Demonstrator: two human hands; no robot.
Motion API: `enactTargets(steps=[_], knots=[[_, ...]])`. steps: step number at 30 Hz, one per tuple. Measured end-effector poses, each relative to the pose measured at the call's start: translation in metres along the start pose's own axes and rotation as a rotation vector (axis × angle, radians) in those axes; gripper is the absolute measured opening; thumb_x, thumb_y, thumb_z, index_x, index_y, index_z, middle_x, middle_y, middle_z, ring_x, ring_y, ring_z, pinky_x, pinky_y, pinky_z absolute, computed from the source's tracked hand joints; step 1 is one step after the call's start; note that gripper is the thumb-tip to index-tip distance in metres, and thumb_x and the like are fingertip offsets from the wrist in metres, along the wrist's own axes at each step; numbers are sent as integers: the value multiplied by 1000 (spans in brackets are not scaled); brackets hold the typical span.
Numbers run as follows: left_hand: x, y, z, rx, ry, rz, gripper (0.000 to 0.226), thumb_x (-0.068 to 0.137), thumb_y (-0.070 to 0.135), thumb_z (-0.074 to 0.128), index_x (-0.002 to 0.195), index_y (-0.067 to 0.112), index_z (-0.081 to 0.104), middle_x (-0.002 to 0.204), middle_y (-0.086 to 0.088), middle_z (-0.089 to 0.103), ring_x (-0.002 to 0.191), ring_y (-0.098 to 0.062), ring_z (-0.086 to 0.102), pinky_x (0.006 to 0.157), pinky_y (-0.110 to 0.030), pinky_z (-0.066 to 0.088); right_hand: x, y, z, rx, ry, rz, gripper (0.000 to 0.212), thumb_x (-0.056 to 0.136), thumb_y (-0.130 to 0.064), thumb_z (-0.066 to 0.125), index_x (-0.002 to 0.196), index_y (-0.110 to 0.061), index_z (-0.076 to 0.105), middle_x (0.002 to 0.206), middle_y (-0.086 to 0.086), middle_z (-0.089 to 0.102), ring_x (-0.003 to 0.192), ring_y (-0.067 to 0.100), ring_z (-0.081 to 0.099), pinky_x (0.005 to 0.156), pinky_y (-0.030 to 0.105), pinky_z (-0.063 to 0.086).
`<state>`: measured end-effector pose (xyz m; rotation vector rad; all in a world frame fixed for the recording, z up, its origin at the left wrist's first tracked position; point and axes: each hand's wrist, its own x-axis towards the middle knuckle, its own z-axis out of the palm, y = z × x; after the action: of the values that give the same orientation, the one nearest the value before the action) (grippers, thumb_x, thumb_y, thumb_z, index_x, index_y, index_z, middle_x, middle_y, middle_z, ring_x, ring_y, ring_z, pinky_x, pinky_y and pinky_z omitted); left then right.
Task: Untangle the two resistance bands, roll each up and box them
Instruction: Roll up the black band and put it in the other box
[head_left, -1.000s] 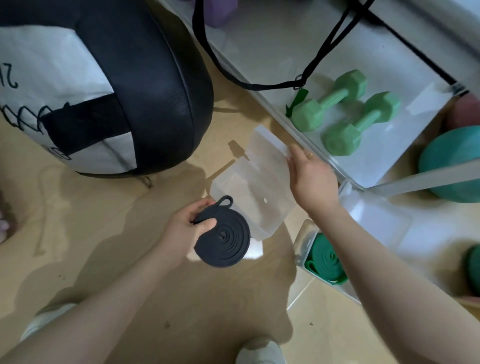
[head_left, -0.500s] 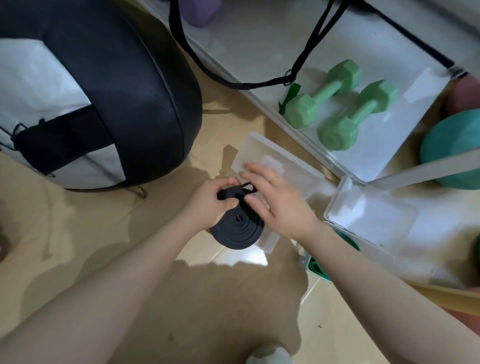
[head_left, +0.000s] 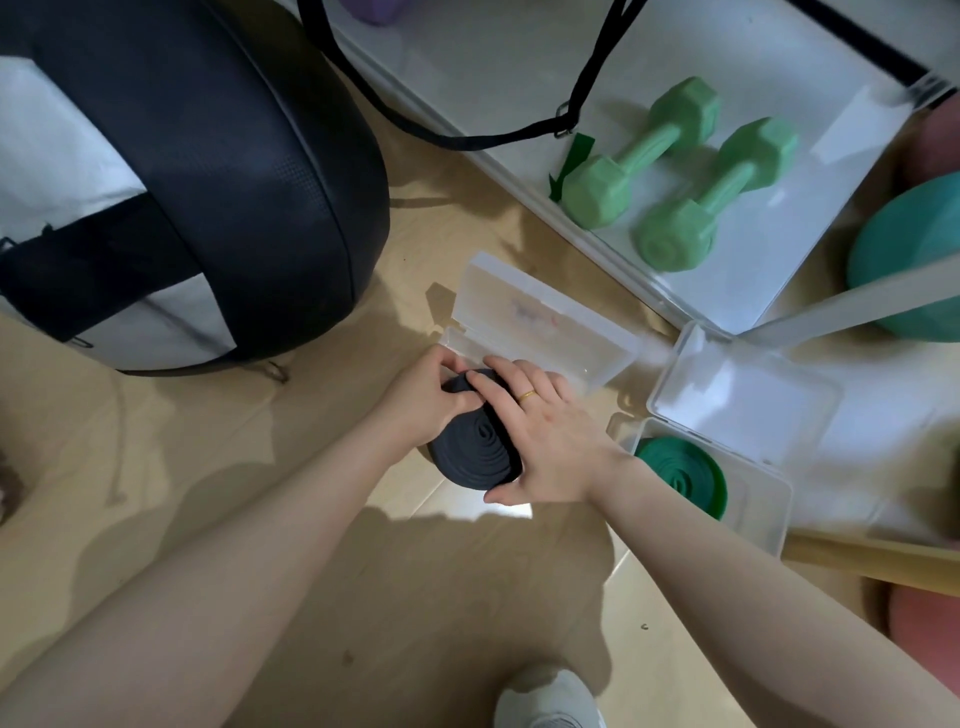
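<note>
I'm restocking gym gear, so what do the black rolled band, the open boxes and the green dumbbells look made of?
Black rolled band: matte rubber or latex by its look, a flat strip coiled tight. Open boxes: clear, slightly frosted hard plastic; the floor shows through. Green dumbbells: probably a matte vinyl or neoprene coating; the core is hidden.

The right hand (head_left: 540, 441) leaves the box (head_left: 545, 332) lid and comes down flat across the black roll (head_left: 475, 452), beside the left hand (head_left: 426, 400), which carries the roll up over the box's near edge.
</note>
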<state>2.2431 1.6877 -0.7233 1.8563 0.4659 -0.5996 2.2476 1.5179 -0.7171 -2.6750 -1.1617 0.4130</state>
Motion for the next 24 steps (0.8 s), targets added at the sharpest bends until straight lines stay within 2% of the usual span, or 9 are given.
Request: enactTargets(steps=[3, 6, 8, 10, 13, 15, 19, 22, 24], knots=[[-1, 2, 4, 26, 67, 36, 24, 79, 19, 69, 92, 20, 49, 95, 3, 59, 91, -14, 56, 75, -25, 41, -2, -4, 4, 4, 59, 75, 105, 46, -62, 66, 135, -19, 30, 127, 15, 48, 112, 36, 48, 90, 40, 40], [-6, -3, 1, 115, 84, 98, 21, 83, 23, 66, 95, 16, 51, 97, 6, 58, 94, -11, 55, 71, -20, 40, -8, -9, 12, 47, 112, 255, 100, 47, -63, 62, 130, -15, 35, 120, 16, 53, 105, 37, 52, 87, 40, 42], [-11, -8, -6, 302, 53, 177, 15, 88, 27, 60, 97, 16, 55, 97, 4, 61, 91, -13, 57, 70, -20, 41, -9, -14, 14, 50, 117, 362, 97, 47, -66, 50, 127, -13, 41, 118, 15, 55, 102, 36, 53, 85, 40, 44], [-15, -15, -13, 498, 46, 291, 21, 92, 29, 53, 103, 13, 59, 98, 1, 63, 91, -16, 57, 78, -23, 39, -8, -20, 15, 41, 118, 432, 94, 46, -68, 44, 121, -11, 49, 115, 15, 55, 99, 36, 53, 81, 40, 44], [-17, -23, -23, 848, 157, 577, 31, 95, 32, 38, 101, 15, 63, 92, 3, 67, 89, -19, 60, 83, -28, 23, -4, -32, 15, 28, 153, 537, 88, 46, -69, 39, 109, -10, 56, 108, 14, 58, 93, 36, 54, 77, 38, 44], [-16, -27, -31, 976, 116, 665, 38, 91, 33, 31, 89, 17, 66, 80, 5, 68, 76, -19, 64, 81, -29, 21, -2, -38, 17, 28, 163, 603, 85, 45, -68, 39, 105, -10, 57, 104, 14, 59, 90, 35, 55, 76, 37, 44], [-10, -31, -36, 1169, -41, 808, 38, 81, 40, 36, 70, 20, 66, 64, 8, 63, 61, -15, 60, 81, -28, 27, -2, -45, 19, 4, 150, 681, 84, 42, -68, 47, 101, -10, 57, 99, 14, 60, 85, 34, 55, 71, 36, 43], [-9, -36, -31, 1180, -135, 871, 42, 81, 49, 38, 65, 19, 65, 60, 10, 61, 58, -14, 57, 80, -25, 29, -3, -45, 19, -34, 152, 728, 84, 40, -68, 52, 99, -9, 57, 97, 14, 60, 84, 34, 56, 70, 36, 43], [-9, -38, -29, 1140, -151, 888, 41, 82, 45, 39, 64, 20, 65, 59, 10, 61, 56, -13, 57, 78, -25, 31, -2, -45, 20, -53, 147, 736, 85, 40, -72, 55, 98, -10, 58, 96, 13, 59, 84, 34, 56, 70, 36, 43]])
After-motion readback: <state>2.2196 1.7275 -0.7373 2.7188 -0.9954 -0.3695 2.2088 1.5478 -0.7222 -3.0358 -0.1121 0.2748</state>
